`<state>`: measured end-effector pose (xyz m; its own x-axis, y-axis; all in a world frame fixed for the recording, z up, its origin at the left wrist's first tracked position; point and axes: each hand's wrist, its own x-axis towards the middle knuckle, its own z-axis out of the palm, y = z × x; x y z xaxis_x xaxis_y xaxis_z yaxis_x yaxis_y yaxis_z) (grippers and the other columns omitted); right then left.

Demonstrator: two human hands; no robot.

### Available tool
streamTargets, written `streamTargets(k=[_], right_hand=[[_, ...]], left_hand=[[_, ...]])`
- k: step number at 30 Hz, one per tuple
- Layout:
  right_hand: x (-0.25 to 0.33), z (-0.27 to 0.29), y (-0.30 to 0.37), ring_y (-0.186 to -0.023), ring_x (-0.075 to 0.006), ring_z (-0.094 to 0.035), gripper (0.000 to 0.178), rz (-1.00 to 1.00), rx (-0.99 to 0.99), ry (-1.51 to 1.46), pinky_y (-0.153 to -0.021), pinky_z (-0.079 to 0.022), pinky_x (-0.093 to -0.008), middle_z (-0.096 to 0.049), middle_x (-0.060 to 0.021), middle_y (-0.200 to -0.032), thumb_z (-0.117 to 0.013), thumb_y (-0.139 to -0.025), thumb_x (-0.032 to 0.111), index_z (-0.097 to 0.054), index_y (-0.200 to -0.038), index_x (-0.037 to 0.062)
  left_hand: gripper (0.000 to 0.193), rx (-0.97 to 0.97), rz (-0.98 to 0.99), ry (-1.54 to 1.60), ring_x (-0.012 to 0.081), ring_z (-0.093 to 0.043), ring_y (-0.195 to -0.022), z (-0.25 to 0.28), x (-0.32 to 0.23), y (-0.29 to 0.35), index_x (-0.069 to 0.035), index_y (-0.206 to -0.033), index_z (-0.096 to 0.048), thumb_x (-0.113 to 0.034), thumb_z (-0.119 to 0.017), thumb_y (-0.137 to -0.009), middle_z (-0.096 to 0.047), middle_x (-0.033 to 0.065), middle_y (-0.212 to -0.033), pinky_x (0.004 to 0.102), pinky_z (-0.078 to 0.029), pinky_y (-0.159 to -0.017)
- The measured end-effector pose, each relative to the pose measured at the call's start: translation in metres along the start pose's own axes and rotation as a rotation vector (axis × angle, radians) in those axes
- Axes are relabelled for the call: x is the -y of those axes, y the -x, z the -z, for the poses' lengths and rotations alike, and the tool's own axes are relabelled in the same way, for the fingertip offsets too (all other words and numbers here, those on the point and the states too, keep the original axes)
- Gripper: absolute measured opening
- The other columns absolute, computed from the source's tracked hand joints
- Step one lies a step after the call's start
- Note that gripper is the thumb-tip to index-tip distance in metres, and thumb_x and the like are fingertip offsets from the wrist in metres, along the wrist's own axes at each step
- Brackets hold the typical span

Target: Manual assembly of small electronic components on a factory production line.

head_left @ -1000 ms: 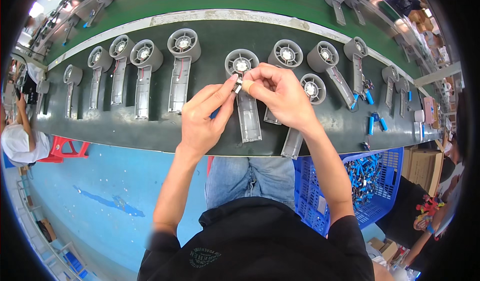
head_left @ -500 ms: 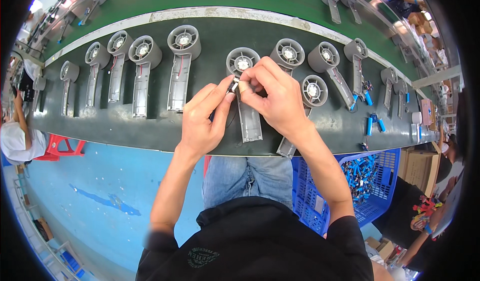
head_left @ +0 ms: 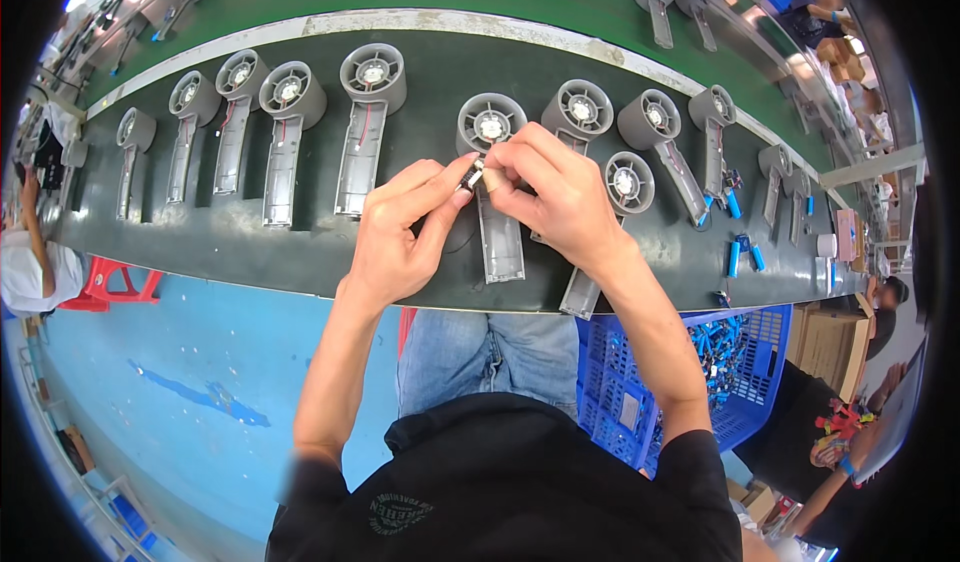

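Observation:
My left hand (head_left: pixel 400 232) pinches a small dark circuit board (head_left: pixel 470 178) with pale parts on it, thumb and forefinger on its sides. Right against the board, my right hand (head_left: pixel 560 197) has its thumb and fingers pressed together. What lies in that pinch is too small to make out, perhaps a wire end. Below both hands lies a grey handheld fan housing (head_left: pixel 502 247), its round head (head_left: pixel 491 124) at the far end and its open handle trough toward me. A thin dark wire curves beside the trough, near my left hand.
More grey fan housings (head_left: pixel 358 162) stand in a row to the left, others (head_left: pixel 660 147) to the right. Blue battery cells with boards (head_left: pixel 738 257) lie on the dark bench at right. A blue crate (head_left: pixel 750 402) of such cells stands below the bench edge. Other people work at both sides.
Both hands stay at the board, with only slight finger movement. The board's end shows a little more between the fingertips. The whole view has shifted slightly.

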<state>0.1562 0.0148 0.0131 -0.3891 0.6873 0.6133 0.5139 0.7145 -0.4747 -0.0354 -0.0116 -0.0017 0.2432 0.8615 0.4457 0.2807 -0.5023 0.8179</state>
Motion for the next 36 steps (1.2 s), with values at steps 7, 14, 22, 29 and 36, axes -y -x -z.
streamTargets(k=[7,14,22,29,36], right_hand=[[0.001,-0.003,-0.001,-0.065,-0.0156,-0.063,0.016,-0.07,0.009,-0.088,-0.057,-0.053,-0.0271,-0.058,-0.0066,-0.081,-0.073,-0.076,-0.004,-0.062,-0.087,-0.0001],[0.001,0.0,-0.006,-0.065,-0.0177,-0.062,0.019,0.059,0.035,0.032,-0.057,-0.053,-0.0294,-0.058,-0.0071,-0.08,-0.073,-0.074,-0.005,-0.062,-0.089,-0.0001],[-0.004,0.003,-0.01,-0.064,-0.0187,-0.061,0.021,0.148,0.036,0.03,-0.056,-0.052,-0.0311,-0.058,-0.0065,-0.08,-0.073,-0.074,-0.004,-0.062,-0.091,0.0008],[0.036,0.019,0.002,-0.061,-0.02,-0.061,0.016,-0.122,0.062,0.196,-0.051,-0.048,-0.0321,-0.058,-0.0062,-0.079,-0.076,-0.08,0.009,-0.064,-0.09,0.0036],[0.095,0.019,0.046,-0.045,-0.0288,-0.054,0.023,-0.648,0.31,0.381,-0.049,-0.046,-0.0398,-0.06,-0.0122,-0.056,-0.068,-0.091,0.023,-0.07,-0.081,0.0021]], left_hand=[[0.034,-0.047,0.073,0.011,0.0169,-0.053,-0.063,-0.006,-0.001,0.003,0.002,-0.12,-0.066,0.007,-0.062,-0.087,-0.059,0.0093,-0.077,0.0303,-0.041,-0.054],[0.035,-0.04,0.01,-0.04,0.0198,-0.055,-0.066,-0.002,0.001,0.001,0.001,-0.12,-0.066,0.008,-0.061,-0.086,-0.061,0.0102,-0.08,0.0311,-0.043,-0.056],[0.034,0.0,0.024,-0.016,0.02,-0.056,-0.068,0.002,-0.001,0.001,0.002,-0.119,-0.066,0.008,-0.061,-0.086,-0.062,0.0112,-0.082,0.0305,-0.044,-0.059],[0.033,-0.053,0.021,-0.008,0.0122,-0.052,-0.066,-0.004,0.003,0.005,-0.001,-0.121,-0.067,0.006,-0.059,-0.09,-0.06,0.0067,-0.078,0.0257,-0.04,-0.057],[0.031,-0.037,0.078,0.007,0.0096,-0.057,-0.072,-0.01,0.002,0.007,-0.001,-0.122,-0.066,0.004,-0.057,-0.093,-0.063,0.0057,-0.083,0.0226,-0.045,-0.064]])
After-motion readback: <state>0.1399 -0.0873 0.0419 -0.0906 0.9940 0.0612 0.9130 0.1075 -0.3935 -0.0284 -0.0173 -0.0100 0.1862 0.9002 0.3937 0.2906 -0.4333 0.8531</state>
